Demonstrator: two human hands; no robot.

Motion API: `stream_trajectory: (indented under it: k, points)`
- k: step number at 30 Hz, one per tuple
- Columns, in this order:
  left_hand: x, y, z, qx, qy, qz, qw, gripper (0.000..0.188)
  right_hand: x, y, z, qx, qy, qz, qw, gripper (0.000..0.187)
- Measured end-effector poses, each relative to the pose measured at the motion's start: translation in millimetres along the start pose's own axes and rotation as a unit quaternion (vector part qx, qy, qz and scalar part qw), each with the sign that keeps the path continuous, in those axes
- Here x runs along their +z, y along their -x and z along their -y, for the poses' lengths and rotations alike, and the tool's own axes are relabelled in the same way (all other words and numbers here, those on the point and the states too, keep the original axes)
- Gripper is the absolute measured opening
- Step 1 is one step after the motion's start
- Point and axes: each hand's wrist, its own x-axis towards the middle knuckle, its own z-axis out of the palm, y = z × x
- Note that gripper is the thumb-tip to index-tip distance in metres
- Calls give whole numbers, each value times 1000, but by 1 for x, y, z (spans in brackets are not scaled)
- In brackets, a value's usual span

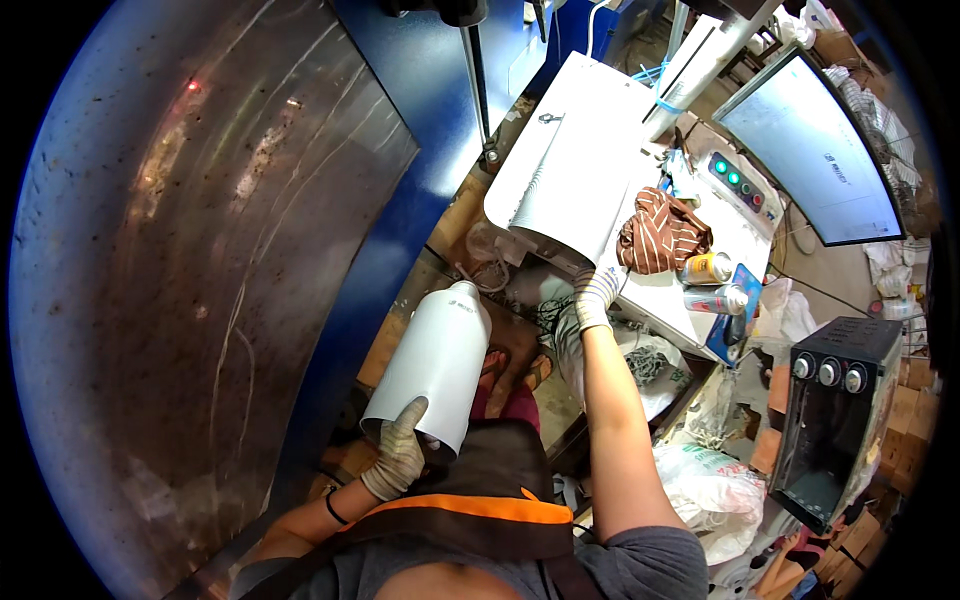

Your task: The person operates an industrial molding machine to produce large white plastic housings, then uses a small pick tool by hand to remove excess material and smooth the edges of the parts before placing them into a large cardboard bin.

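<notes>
My left hand [402, 452], in a pale knit glove, grips a white bottle-shaped shell [435, 355] by its wide open end. The shell tilts, its narrow neck pointing up and away from me. My right hand [598, 292], in a striped knit glove, is at the open lower edge of a second white, rounded shell [575, 185]. Its fingers are closed around that rim and partly hidden. This second shell lies on a white machine table [525, 130].
A blue-framed machine with a big dull panel [250, 200] stands at left. On the table lie a brown striped cloth [662, 232], spray cans [708, 268] and a button box [738, 182]. A monitor [815, 150] and a black oven [838, 420] are at right. White bags [705, 495] lie below.
</notes>
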Motion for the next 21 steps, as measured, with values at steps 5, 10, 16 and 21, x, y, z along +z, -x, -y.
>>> stream_trajectory:
  k: [5,10,16,21]
  points:
    - [8,2,-7,5,-33,17,999,42,-28,6,30,55,43,81,994,76]
    - [7,1,-2,-3,-50,-16,999,40,-30,4,31,33,96,79,992,59]
    - [7,-1,6,-19,-14,-1,1000,33,28,-14,-27,-57,140,-42,988,23]
    - [7,3,9,-24,6,15,1000,33,19,-11,-13,-22,112,-46,992,26]
